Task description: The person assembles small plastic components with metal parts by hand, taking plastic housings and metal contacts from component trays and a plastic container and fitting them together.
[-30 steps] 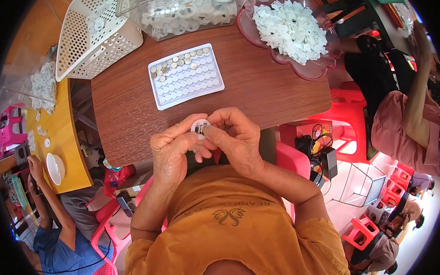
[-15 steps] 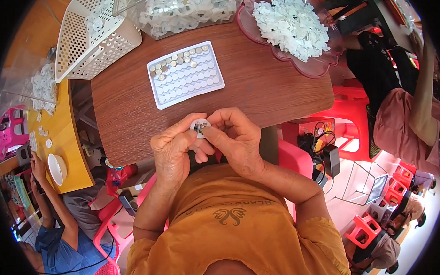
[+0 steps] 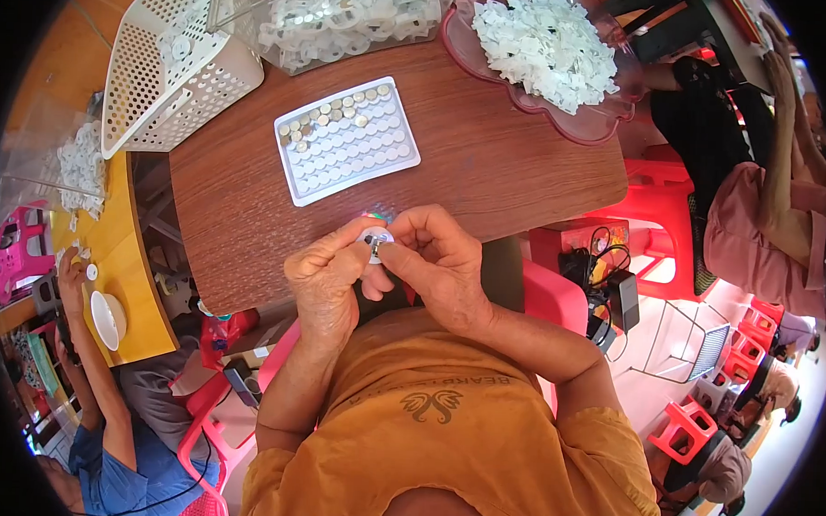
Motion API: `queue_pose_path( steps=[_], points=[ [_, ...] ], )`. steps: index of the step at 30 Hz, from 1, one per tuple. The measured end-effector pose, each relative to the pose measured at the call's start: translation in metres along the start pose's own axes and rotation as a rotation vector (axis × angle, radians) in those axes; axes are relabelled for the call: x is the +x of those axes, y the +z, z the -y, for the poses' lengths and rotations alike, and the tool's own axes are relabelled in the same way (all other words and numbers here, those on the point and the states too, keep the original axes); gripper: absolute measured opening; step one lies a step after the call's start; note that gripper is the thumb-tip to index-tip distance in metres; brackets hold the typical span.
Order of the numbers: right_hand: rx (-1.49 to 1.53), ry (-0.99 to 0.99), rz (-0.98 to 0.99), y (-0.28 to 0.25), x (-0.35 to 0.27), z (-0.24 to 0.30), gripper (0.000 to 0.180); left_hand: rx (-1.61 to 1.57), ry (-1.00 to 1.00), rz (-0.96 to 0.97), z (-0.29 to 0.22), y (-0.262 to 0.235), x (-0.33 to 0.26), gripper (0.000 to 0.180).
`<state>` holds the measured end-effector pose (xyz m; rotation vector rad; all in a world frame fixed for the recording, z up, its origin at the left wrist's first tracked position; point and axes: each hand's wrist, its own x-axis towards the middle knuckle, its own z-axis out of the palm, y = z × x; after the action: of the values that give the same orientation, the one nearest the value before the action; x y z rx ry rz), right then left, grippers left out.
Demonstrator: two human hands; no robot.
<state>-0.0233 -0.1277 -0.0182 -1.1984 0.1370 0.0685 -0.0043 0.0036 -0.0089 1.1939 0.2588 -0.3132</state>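
Observation:
Just past the near edge of the brown table, my left hand pinches a small white round module with dark and metal parts on its face. The thumb and fingertips of my right hand press on the same module from the other side. A red and green glow shows at its far edge. Beyond my hands lies a white tray with rows of round pockets. Several silver button cells sit in its far and left pockets.
At the back stand a white perforated basket and a clear bin of white round pieces. A pink scalloped dish at the back right holds a heap of small white pieces. On the left, a co-worker sits at a yellow table.
The coloured glow has appeared at the module's far edge. My fingers have shifted slightly around it. On the left, the co-worker's hand has moved farther over the yellow table.

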Motion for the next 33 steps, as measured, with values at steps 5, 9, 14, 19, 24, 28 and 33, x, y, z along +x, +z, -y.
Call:
queue_pose_path(
  steps=[5, 9, 14, 19, 24, 28, 33],
  points=[
    [-0.025, -0.015, 0.017, -0.002, 0.002, 0.003, 0.010, 0.042, 0.018, -0.006, -0.001, 0.001, -0.002, 0.025],
    [0.000, -0.017, 0.035, -0.003, 0.005, 0.007, 0.009, 0.000, -0.027, -0.002, -0.010, 0.005, -0.002, 0.027],
    [0.094, 0.002, 0.038, -0.002, 0.005, 0.013, 0.007, -0.108, -0.063, 0.090, -0.012, 0.004, 0.002, 0.026],
    [0.117, 0.035, 0.021, -0.002, 0.006, 0.013, 0.007, -0.019, -0.033, 0.012, -0.009, 0.012, 0.002, 0.024],
    [0.131, 0.004, 0.029, -0.002, 0.006, 0.012, 0.008, -0.008, -0.019, -0.016, -0.009, 0.014, 0.001, 0.021],
    [0.048, -0.018, 0.023, -0.005, 0.003, 0.012, 0.008, -0.029, -0.010, -0.008, -0.008, 0.015, 0.000, 0.023],
    [0.043, 0.014, 0.113, -0.009, 0.001, 0.010, 0.013, -0.010, -0.007, -0.017, -0.010, 0.013, -0.005, 0.023]
  ],
)
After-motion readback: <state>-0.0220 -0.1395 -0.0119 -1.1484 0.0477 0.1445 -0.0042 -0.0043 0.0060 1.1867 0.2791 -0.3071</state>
